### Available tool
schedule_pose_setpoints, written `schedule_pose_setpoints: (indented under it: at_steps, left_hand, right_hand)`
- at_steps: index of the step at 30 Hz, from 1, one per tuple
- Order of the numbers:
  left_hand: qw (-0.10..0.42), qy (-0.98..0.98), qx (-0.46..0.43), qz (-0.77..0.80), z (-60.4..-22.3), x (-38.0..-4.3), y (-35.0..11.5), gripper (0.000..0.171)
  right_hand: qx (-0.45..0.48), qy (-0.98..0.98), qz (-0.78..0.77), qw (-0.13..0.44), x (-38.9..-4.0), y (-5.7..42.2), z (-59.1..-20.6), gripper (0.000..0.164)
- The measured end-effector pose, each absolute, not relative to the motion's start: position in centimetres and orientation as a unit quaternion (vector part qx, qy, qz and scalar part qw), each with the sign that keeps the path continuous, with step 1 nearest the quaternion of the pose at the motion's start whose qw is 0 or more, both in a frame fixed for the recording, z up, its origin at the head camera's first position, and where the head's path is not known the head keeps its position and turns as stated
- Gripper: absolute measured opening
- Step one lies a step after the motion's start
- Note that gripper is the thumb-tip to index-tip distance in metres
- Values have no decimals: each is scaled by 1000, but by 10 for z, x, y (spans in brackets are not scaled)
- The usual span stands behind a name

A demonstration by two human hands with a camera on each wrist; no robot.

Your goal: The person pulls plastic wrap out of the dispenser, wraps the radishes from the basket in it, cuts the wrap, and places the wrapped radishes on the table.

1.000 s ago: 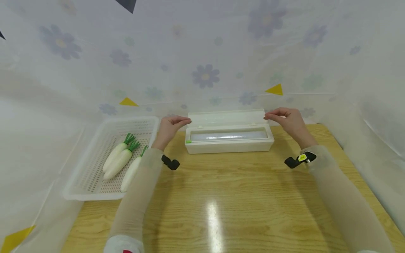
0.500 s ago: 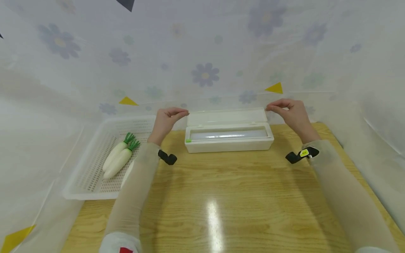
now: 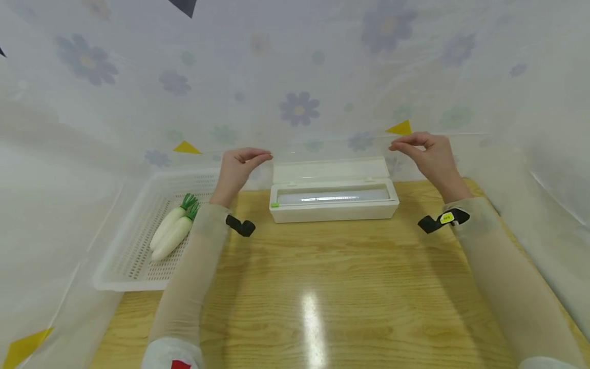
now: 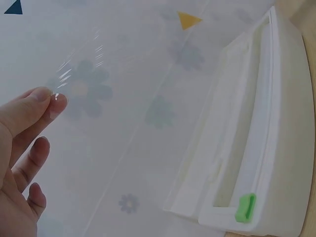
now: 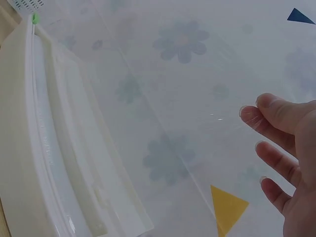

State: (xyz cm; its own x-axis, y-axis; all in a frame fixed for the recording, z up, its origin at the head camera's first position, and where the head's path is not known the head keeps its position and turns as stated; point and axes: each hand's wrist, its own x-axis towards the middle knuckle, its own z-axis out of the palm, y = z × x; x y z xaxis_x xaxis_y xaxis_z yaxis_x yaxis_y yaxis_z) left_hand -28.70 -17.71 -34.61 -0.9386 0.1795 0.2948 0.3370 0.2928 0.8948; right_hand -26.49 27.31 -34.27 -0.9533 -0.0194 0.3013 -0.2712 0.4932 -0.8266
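Observation:
A white cling film dispenser box (image 3: pixel 334 213) stands on the table with its lid (image 3: pixel 332 170) tipped back. Inside lies a pale, shiny roll (image 3: pixel 334 197), and a small green slide cutter (image 4: pixel 245 208) sits at the left end of the front rim. Above the box's left end, my left hand (image 3: pixel 234 173) pinches clear cling film (image 4: pixel 65 75) between thumb and index finger. My right hand (image 3: pixel 434 160) pinches the film's other side above the right end. Glints show the transparent sheet near the fingertips; most of it is too clear to make out.
Left of the box, a white plastic basket (image 3: pixel 110 274) holds white radishes (image 3: pixel 172 238) with green tops, partly hidden by my left forearm. Wood-grain tabletop (image 3: pixel 318 277) stretches in front. A flower-patterned curtain (image 3: pixel 299 61) hangs close behind the box.
Both hands have risen from beside the lid to above it and spread slightly apart, still pinching. The box and basket have stayed in place; my left forearm now covers the third radish.

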Motion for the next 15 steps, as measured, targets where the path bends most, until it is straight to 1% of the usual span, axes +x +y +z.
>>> schedule_pose_setpoints:
  at_steps: [10, 15]
  left_hand:
    - [77, -801, -165, -570, -327, -281, -176, 25]
    - [90, -801, -165, -568, -321, -279, -176, 29]
  right_hand:
    - [93, -841, 509, 158, -264, 274, -330, 27]
    - [92, -837, 513, 170, -262, 271, -322, 25]
